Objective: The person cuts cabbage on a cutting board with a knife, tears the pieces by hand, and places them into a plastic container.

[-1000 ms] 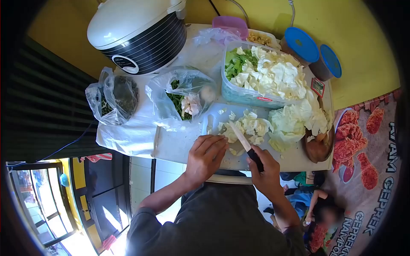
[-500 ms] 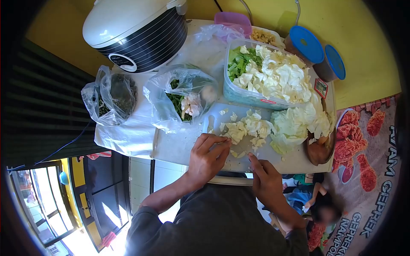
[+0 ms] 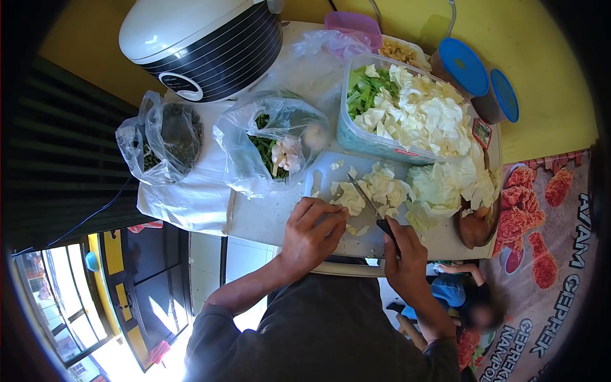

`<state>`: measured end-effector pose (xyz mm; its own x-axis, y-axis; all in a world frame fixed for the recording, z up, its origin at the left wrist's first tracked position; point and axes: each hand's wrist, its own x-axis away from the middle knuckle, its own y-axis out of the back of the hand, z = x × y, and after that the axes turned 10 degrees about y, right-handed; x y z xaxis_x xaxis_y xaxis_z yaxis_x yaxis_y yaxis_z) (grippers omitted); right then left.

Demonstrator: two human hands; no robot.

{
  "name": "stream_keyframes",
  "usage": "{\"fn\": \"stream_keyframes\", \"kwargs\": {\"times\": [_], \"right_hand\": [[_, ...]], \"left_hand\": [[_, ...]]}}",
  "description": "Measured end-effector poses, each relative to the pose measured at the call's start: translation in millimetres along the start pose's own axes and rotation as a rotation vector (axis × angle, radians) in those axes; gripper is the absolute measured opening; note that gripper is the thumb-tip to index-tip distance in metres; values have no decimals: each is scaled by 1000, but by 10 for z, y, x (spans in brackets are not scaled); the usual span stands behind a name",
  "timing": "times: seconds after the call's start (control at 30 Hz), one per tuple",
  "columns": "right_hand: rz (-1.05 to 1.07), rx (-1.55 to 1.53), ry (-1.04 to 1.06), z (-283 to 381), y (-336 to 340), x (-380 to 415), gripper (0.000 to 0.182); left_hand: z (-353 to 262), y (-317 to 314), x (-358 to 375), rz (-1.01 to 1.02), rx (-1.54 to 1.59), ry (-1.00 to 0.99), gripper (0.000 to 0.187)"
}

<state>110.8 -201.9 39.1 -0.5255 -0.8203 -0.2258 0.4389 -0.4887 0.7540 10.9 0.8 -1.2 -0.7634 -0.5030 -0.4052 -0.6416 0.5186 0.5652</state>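
Start from the chopped cabbage (image 3: 389,184), loosely piled on the pale cutting board (image 3: 327,177) near the table's near edge. Note the knife (image 3: 386,228) angled over the pile, handle grasped in the right hand (image 3: 408,260), blade toward far left. Note the left hand (image 3: 314,232), bent, with fingertips at the pile's near left edge; cannot tell whether pinching. Best curl those tips away from the blade, and slice clear of the larger cabbage chunk (image 3: 433,194) at right and the heaped tub (image 3: 366,139) beyond.

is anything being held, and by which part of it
Right grip holds the knife by its black handle; left grip is at the cut cabbage, hold unclear.
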Motion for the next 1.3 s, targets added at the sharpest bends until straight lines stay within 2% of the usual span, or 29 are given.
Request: {"fn": "stream_keyframes", "kwargs": {"times": [0.57,0.67,0.87,1.07,1.17,1.3], "right_hand": [[89,224,196,-107,-16,48,45],[165,280,159,-119,-56,-7,44],[161,171,81,-178,91,136,40],[150,80,14,-232,313,243,36],[112,31,-50,-183,308,241,36],[91,32,-4,-196,287,224,35]], "left_hand": [[9,-15,-28,-6,1,-7,22],[9,-19,-32,-1,-8,0,22],[28,-23,-24,0,-18,5,21],[-35,234,-107,190,-157,35,28],[-14,256,-178,244,-147,-15,36],[-93,330,-338,292,-135,-109,35]]}}
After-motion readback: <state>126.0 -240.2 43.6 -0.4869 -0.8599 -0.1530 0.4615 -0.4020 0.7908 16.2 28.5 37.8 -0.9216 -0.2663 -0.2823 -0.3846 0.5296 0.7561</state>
